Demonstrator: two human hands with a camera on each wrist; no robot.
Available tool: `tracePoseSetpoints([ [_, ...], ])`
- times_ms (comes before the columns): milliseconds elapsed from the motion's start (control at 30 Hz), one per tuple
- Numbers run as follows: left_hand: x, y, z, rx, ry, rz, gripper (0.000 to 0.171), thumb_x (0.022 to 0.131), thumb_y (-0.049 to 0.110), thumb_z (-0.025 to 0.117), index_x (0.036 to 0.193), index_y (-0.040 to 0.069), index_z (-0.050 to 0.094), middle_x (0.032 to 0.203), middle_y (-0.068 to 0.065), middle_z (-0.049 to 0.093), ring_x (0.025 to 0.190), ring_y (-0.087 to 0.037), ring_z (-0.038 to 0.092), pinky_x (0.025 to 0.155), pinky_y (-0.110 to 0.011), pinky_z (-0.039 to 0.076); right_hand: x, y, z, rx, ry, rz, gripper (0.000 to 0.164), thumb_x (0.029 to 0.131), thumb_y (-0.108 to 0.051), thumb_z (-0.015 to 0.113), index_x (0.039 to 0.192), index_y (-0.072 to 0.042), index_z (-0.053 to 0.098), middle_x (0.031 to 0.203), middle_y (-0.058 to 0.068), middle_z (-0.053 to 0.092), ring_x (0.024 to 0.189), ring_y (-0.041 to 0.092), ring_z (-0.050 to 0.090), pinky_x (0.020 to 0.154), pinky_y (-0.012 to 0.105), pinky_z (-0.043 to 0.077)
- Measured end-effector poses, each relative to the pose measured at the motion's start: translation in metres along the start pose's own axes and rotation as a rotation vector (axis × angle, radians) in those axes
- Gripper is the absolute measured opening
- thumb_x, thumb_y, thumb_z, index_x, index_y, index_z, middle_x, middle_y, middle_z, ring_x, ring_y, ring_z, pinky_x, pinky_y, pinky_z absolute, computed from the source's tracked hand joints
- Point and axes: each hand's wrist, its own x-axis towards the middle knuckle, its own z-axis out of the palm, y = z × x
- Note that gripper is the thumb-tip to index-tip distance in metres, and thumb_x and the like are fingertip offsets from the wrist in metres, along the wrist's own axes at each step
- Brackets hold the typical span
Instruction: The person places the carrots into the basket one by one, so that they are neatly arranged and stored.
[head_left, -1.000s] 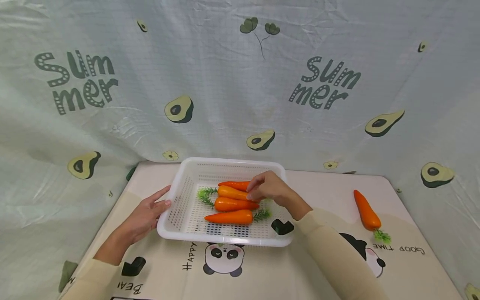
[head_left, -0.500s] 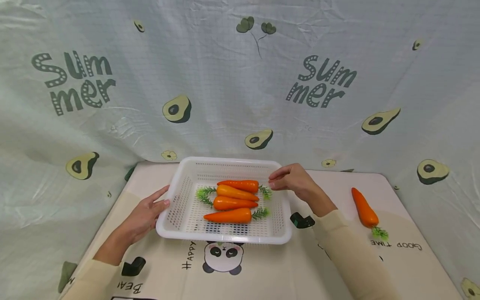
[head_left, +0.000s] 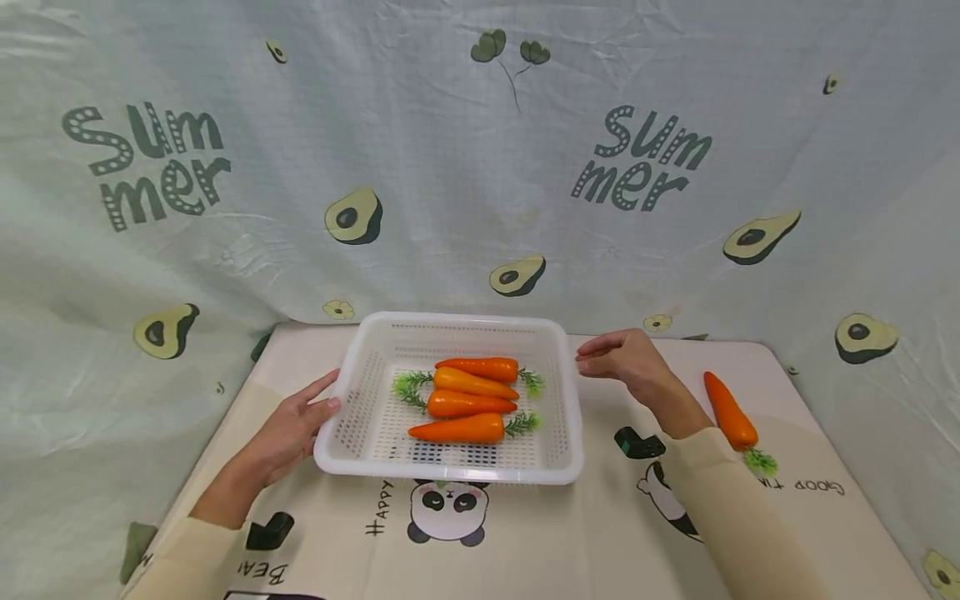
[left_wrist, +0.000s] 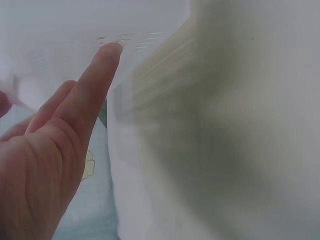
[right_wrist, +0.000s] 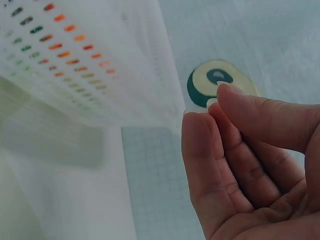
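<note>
A white slotted plastic basket [head_left: 450, 478] stands before me with several orange carrots [head_left: 472, 402] lying side by side in it, their green tops pointing left or right. My left hand [head_left: 288, 429] holds the basket's left rim, thumb at the edge and long straight fingers [left_wrist: 92, 82] along the outer wall. Just outside the right rim hovers my right hand [head_left: 626, 367], its fingers loosely bent and thumb near the fingertips; nothing is between them in the right wrist view. A single carrot [head_left: 729, 412] lies on the table at the right, its leafy end partly behind my right sleeve.
A pale printed cloth with a panda [head_left: 448, 510] covers the table [head_left: 540, 542]. Behind it hangs a light curtain [head_left: 442, 150] with avocado prints, and it also closes off both sides. Small dark devices [head_left: 640, 443] sit by the wrists.
My right hand has moved right, from over the carrots in the basket to outside its right rim, holding nothing. The left hand stays at the left rim. The carrots keep their places.
</note>
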Motion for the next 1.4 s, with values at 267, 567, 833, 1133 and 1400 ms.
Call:
tracePoseSetpoints([
  [267,-0.001,0.000,0.001,0.004,0.007,0.007,0.073,0.112,0.033,0.048,0.170,0.020,0.006,0.166,-0.028,0.033,0.126,-0.026,0.064,0.094,-0.043,0.061,-0.010,0.007,-0.023,-0.028,0.041,0.001,0.046,0.091,-0.010,0.080,0.127,0.014,0.065,0.092,-0.006,0.078,0.085,0.008,0.076,0.084,0.024,0.062],
  [567,0.000,-0.001,0.001,0.003,0.007,0.012,0.073,0.112,0.034,0.049,0.170,0.020,0.007,0.166,-0.028,0.033,0.126,-0.025,0.064,0.093,-0.042,0.061,-0.017,0.014,-0.045,0.009,0.058,0.015,0.042,0.093,-0.005,0.075,0.128,0.014,0.063,0.089,-0.013,0.077,0.086,0.005,0.076,0.083,0.022,0.061],
  [833,0.000,0.000,0.001,0.004,0.010,0.008,0.073,0.112,0.034,0.049,0.170,0.020,0.007,0.166,-0.028,0.034,0.125,-0.026,0.065,0.093,-0.043,0.061,-0.027,0.022,-0.060,0.039,0.093,0.010,0.038,0.093,-0.003,0.074,0.126,0.014,0.064,0.090,-0.011,0.077,0.086,0.005,0.076,0.082,0.021,0.061],
  [1133,0.000,-0.001,0.001,-0.002,0.008,-0.001,0.074,0.111,0.035,0.050,0.170,0.021,0.008,0.167,-0.027,0.033,0.127,-0.028,0.064,0.094,-0.045,0.061,-0.033,0.033,-0.079,0.068,0.125,0.024,0.026,0.094,-0.002,0.074,0.118,0.004,0.072,0.089,-0.013,0.077,0.085,0.005,0.077,0.082,0.022,0.061],
  [1400,0.000,-0.001,0.001,0.007,0.017,-0.004,0.073,0.111,0.036,0.050,0.170,0.022,0.008,0.166,-0.027,0.034,0.123,-0.026,0.065,0.094,-0.046,0.061,-0.039,0.041,-0.092,0.002,0.183,0.059,0.033,0.096,-0.008,0.073,0.126,0.004,0.068,0.089,-0.017,0.075,0.087,0.003,0.076,0.082,0.019,0.060],
])
